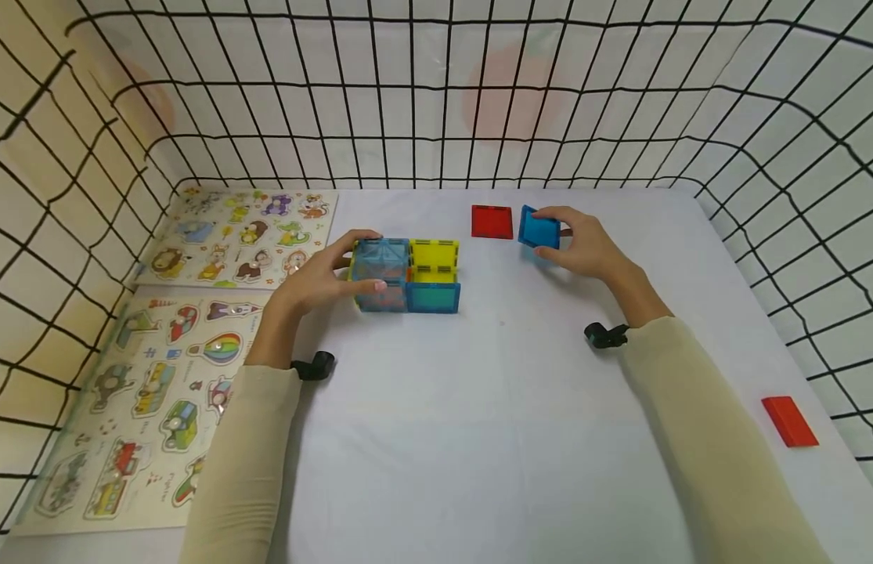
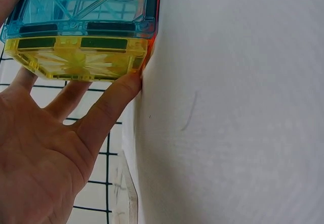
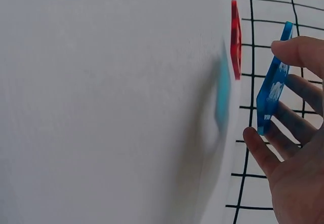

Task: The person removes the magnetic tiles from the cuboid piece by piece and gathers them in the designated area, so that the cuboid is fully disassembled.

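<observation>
A box built of translucent magnetic tiles [image 1: 382, 260] stands on the white table, with blue and yellow tiles. Its left part is roofed over by a blue tile; the right part is open at the top, with yellow [image 1: 434, 252] and blue [image 1: 433, 298] walls. My left hand [image 1: 316, 278] grips the left end between thumb and fingers. In the left wrist view, a yellow side [image 2: 76, 59] faces the palm. My right hand [image 1: 584, 244] pinches a blue square tile [image 1: 539, 229] by its edges, raised above the table and tilted. Beside it lies a flat red tile [image 1: 492, 222].
Two picture puzzle boards, one with animals [image 1: 246, 235] and one with vehicles [image 1: 140, 407], lie at the left. A red block [image 1: 790, 421] sits near the right edge. Black wire mesh [image 1: 446, 88] rises at the back and both sides.
</observation>
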A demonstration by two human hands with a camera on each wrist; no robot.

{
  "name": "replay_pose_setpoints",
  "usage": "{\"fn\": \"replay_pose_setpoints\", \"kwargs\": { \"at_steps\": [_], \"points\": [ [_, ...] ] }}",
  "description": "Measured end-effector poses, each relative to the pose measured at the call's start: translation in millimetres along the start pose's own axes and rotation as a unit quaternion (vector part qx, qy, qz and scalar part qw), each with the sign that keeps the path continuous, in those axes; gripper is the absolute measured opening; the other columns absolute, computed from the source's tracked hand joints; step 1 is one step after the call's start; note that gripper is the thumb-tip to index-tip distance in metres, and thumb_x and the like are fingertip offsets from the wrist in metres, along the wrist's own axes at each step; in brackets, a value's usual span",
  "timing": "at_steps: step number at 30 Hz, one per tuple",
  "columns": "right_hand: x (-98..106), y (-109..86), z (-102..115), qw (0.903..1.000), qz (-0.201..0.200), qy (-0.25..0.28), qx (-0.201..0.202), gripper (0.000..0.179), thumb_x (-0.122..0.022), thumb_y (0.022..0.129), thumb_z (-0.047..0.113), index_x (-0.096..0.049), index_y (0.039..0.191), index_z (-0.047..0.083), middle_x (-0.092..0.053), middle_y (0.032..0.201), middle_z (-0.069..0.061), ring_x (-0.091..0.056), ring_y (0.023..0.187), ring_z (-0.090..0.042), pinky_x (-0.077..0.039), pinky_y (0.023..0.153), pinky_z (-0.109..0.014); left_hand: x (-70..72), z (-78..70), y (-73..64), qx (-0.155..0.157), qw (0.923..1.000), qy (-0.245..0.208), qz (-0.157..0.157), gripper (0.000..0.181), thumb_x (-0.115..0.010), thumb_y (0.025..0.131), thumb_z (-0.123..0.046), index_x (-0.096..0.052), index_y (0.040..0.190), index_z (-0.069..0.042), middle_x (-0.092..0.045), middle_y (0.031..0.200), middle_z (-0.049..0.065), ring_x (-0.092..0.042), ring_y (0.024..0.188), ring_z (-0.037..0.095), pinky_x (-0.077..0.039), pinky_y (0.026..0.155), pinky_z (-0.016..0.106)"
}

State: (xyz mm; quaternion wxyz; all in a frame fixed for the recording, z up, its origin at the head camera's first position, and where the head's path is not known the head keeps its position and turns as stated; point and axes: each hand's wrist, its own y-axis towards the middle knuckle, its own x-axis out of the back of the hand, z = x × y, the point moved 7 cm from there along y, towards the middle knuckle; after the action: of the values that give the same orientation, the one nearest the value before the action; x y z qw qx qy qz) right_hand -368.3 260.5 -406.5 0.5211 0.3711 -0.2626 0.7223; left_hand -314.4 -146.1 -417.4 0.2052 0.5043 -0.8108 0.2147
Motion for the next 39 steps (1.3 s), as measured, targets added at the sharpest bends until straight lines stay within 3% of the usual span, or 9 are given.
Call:
{"fn": "replay_pose_setpoints", "kwargs": {
  "at_steps": [5,22,39],
  "points": [
    [3.5,4.8,-7.9,1.0000,0.005,0.001,0.004,0.060,-0.072,0.095,0.020,-0.049,0.149,0.012,-0.038,0.161,-0.020,-0.045,0.139,-0.050,-0.043,0.112,-0.063,-0.9,-1.3,0.7,-0.001,0.9999,-0.010,-0.002,0.074,-0.080,0.085,-0.052,-0.040,0.148,-0.049,-0.042,0.162,-0.001,-0.035,0.152,0.038,-0.034,0.114,0.071],
    [-2.7,20.5,-28.8,0.9979,0.036,-0.041,-0.035,0.058,-0.066,0.099,0.021,-0.045,0.152,0.013,-0.030,0.165,-0.023,-0.028,0.149,-0.049,-0.030,0.118,-0.070,-0.5,-0.9,-0.2,0.000,1.0000,-0.008,-0.005,0.074,-0.080,0.085,-0.052,-0.040,0.148,-0.050,-0.043,0.160,-0.002,-0.037,0.151,0.037,-0.035,0.114,0.070],
    [-10.7,30.6,-32.2,0.9925,0.072,-0.093,-0.036,0.054,-0.051,0.105,0.018,-0.039,0.157,0.010,-0.019,0.171,-0.016,-0.013,0.158,-0.044,-0.015,0.124,-0.068,-1.5,-1.3,0.3,0.002,0.9999,-0.015,-0.001,0.074,-0.080,0.087,-0.048,-0.040,0.149,-0.048,-0.041,0.162,-0.002,-0.034,0.152,0.036,-0.035,0.114,0.071]
  ]
}}
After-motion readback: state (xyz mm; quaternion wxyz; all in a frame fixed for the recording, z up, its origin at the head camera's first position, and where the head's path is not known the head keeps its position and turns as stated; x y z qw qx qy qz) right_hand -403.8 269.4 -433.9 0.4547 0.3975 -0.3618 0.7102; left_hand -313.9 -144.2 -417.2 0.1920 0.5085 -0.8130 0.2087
